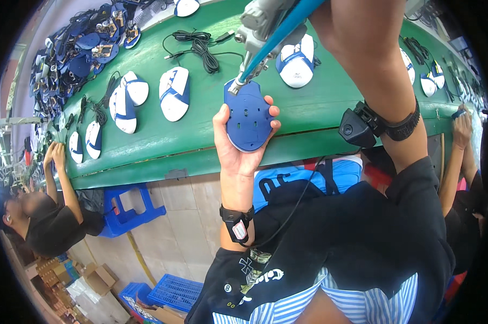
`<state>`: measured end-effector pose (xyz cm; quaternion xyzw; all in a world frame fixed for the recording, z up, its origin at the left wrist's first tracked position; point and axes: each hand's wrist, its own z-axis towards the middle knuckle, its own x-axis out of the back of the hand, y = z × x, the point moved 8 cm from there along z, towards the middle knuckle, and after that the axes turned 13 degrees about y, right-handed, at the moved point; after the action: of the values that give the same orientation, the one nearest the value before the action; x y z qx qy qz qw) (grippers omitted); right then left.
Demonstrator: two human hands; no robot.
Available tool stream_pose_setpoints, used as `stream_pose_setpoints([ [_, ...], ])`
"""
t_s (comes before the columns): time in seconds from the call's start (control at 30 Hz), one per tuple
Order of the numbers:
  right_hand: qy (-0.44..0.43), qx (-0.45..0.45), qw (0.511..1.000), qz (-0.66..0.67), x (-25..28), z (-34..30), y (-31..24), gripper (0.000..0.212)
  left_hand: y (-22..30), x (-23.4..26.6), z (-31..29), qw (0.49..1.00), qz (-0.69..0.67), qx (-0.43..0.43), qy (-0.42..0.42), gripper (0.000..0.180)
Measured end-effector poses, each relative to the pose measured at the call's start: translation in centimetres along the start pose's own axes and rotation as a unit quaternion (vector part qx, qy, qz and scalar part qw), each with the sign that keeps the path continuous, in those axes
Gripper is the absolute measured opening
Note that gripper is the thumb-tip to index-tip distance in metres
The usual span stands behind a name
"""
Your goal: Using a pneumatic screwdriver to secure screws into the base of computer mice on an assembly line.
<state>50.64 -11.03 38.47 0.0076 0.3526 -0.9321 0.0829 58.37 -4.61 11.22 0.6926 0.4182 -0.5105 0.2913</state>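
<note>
My left hand (238, 154) is closed around a computer mouse (247, 116), turned bottom up so that its blue base faces me. The thumb lies along the left side and the fingertips curl over the right. Over the far end of the base comes the tip of a grey metal tool (249, 59), with a light blue tube (279, 40) running along it. It seems to touch the base, but I cannot be sure. My right forearm (381, 81) rises past the upper edge, and the hand lies beyond the picture.
Several white-and-blue mice (175, 94) with black cables (203, 51) lie on the green work surface (147, 140). Blue mouse parts (82, 48) are heaped at the far left. A co-worker (49, 216) works at left, another person's hand (462, 129) at right. A blue stool (128, 210) stands below.
</note>
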Motion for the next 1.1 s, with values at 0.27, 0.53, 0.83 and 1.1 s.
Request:
stream_pose_setpoints([
  [0.27, 0.009, -0.004, 1.000, -0.026, 0.0, -0.6, -0.1, 0.025, -0.2, -0.5, 0.1, 1.000, 0.001, 0.004, 0.006, 0.064],
  [0.53, 0.020, -0.042, 0.998, -0.030, -0.1, -1.3, 0.7, 0.025, 0.1, -0.3, 0.0, 0.999, 0.036, -0.013, 0.019, 0.061],
  [0.83, 0.017, 0.014, 1.000, -0.017, -0.3, -0.6, -0.8, 0.025, 0.6, -0.2, 0.2, 0.999, 0.029, -0.024, 0.012, 0.058],
  [1.1, 0.008, 0.008, 1.000, -0.024, -1.3, -1.0, 0.5, 0.025, 0.5, -0.4, 0.1, 1.000, 0.028, -0.006, 0.011, 0.057],
])
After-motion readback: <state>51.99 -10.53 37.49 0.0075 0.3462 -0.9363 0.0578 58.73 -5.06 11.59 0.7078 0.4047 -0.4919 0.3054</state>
